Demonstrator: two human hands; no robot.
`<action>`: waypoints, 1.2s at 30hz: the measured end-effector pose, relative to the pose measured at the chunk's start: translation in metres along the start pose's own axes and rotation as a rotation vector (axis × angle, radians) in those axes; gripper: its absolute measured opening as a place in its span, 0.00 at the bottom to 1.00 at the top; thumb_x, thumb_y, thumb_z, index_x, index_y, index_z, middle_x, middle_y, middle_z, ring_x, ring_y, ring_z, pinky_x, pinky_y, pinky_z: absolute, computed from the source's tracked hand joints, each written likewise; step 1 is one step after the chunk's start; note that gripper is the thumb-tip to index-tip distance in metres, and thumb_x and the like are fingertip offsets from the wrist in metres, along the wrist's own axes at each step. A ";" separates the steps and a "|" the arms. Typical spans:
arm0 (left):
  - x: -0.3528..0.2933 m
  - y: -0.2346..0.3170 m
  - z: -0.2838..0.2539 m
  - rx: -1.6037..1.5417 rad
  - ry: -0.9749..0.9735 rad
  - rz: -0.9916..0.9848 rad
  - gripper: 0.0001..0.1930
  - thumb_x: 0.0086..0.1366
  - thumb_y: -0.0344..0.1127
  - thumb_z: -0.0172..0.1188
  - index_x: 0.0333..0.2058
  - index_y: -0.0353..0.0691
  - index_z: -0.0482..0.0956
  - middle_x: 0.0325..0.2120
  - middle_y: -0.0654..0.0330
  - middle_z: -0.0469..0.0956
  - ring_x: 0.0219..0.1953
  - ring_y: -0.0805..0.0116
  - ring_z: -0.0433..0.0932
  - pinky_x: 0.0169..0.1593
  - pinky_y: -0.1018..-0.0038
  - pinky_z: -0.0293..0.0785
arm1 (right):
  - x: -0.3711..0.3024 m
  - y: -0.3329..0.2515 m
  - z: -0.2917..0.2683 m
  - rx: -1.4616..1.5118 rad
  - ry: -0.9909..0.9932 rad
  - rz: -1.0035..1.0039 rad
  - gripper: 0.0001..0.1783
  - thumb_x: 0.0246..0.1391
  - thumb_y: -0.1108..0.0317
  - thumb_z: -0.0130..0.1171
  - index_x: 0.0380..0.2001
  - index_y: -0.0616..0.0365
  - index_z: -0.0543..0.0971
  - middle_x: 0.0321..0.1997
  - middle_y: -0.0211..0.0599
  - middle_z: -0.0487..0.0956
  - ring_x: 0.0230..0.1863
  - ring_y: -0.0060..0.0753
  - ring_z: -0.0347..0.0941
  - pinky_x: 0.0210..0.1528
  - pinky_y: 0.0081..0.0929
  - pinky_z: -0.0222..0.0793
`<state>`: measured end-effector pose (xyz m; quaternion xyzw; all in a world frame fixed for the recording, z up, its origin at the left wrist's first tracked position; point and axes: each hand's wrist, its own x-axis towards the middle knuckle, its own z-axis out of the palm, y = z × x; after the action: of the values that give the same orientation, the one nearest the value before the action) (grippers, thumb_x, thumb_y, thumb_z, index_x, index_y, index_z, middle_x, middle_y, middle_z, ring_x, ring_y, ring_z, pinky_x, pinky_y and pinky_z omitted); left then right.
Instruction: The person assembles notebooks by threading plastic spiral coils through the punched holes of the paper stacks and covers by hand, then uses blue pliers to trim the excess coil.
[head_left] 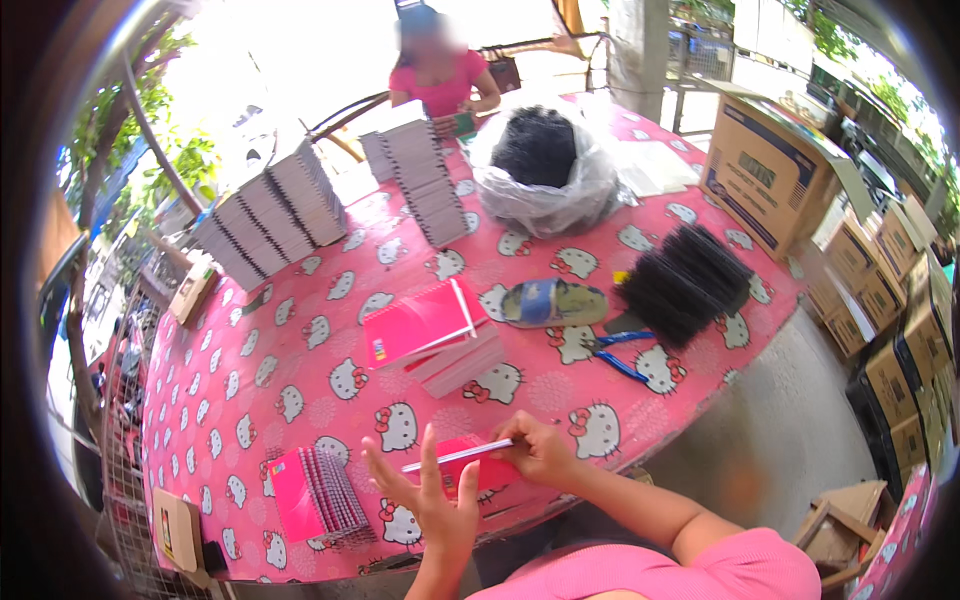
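A pink tablecloth [545, 392] with cat faces lies before you. Your right hand [542, 450] pinches one end of a thin notebook [456, 458] near the front edge, maybe to keep its pages together. Your left hand [446, 508] is wide open beside it; I can't tell if they touch. Spiral notebooks [300, 492] sit stacked on the left, perhaps for easy reach.
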<state>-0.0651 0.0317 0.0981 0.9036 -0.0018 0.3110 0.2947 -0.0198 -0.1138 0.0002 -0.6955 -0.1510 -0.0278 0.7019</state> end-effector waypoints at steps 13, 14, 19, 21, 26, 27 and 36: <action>0.004 -0.003 0.030 0.044 -0.050 0.163 0.05 0.56 0.40 0.65 0.31 0.50 0.85 0.31 0.69 0.81 0.45 0.65 0.74 0.64 0.47 0.30 | 0.084 -0.010 -0.280 -1.591 0.643 0.108 0.16 0.46 0.56 0.66 0.33 0.57 0.80 0.36 0.40 0.74 0.42 0.44 0.72 0.43 0.37 0.71; 0.003 -0.004 0.029 0.059 -0.018 0.169 0.05 0.56 0.39 0.65 0.31 0.49 0.85 0.32 0.68 0.81 0.46 0.63 0.74 0.64 0.49 0.34 | 0.087 -0.014 -0.280 -1.567 0.616 0.097 0.15 0.48 0.57 0.65 0.32 0.57 0.81 0.35 0.40 0.74 0.42 0.44 0.72 0.43 0.37 0.71; 0.001 -0.010 0.029 -0.219 -0.153 0.051 0.05 0.57 0.40 0.65 0.32 0.51 0.85 0.34 0.68 0.81 0.46 0.63 0.72 0.65 0.50 0.26 | 0.099 -0.017 -0.286 -1.601 0.605 -0.268 0.14 0.52 0.62 0.60 0.39 0.58 0.82 0.38 0.40 0.77 0.41 0.44 0.73 0.42 0.38 0.71; 0.006 -0.007 0.025 -0.206 -0.173 0.086 0.08 0.53 0.36 0.68 0.33 0.47 0.85 0.33 0.64 0.81 0.43 0.61 0.72 0.58 0.59 0.52 | 0.096 -0.032 -0.282 -1.616 0.507 -0.333 0.14 0.52 0.65 0.60 0.41 0.60 0.81 0.39 0.39 0.77 0.42 0.43 0.72 0.42 0.37 0.71; 0.003 -0.014 0.024 -0.215 -0.169 0.123 0.13 0.47 0.34 0.72 0.34 0.42 0.85 0.31 0.62 0.81 0.39 0.63 0.71 0.45 0.68 0.67 | 0.044 -0.061 -0.149 -1.070 0.130 -0.495 0.10 0.44 0.72 0.63 0.33 0.48 0.84 0.32 0.35 0.78 0.34 0.37 0.75 0.33 0.32 0.73; 0.001 -0.018 0.026 -0.221 -0.169 0.111 0.12 0.47 0.34 0.72 0.33 0.43 0.85 0.31 0.62 0.81 0.39 0.63 0.71 0.44 0.68 0.67 | 0.028 -0.063 -0.114 -0.854 -0.006 -0.455 0.12 0.43 0.75 0.63 0.34 0.51 0.84 0.32 0.36 0.78 0.34 0.36 0.76 0.33 0.29 0.73; 0.002 -0.014 0.021 -0.215 -0.209 0.095 0.10 0.47 0.35 0.72 0.31 0.46 0.85 0.29 0.67 0.81 0.37 0.68 0.70 0.45 0.73 0.64 | 0.015 -0.088 -0.055 -0.408 -0.091 -0.074 0.11 0.46 0.75 0.66 0.36 0.58 0.82 0.30 0.35 0.78 0.30 0.29 0.75 0.33 0.25 0.70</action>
<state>-0.0487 0.0326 0.0783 0.8932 -0.1087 0.2269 0.3728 -0.0183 -0.1685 0.0900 -0.8177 -0.1994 -0.0520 0.5375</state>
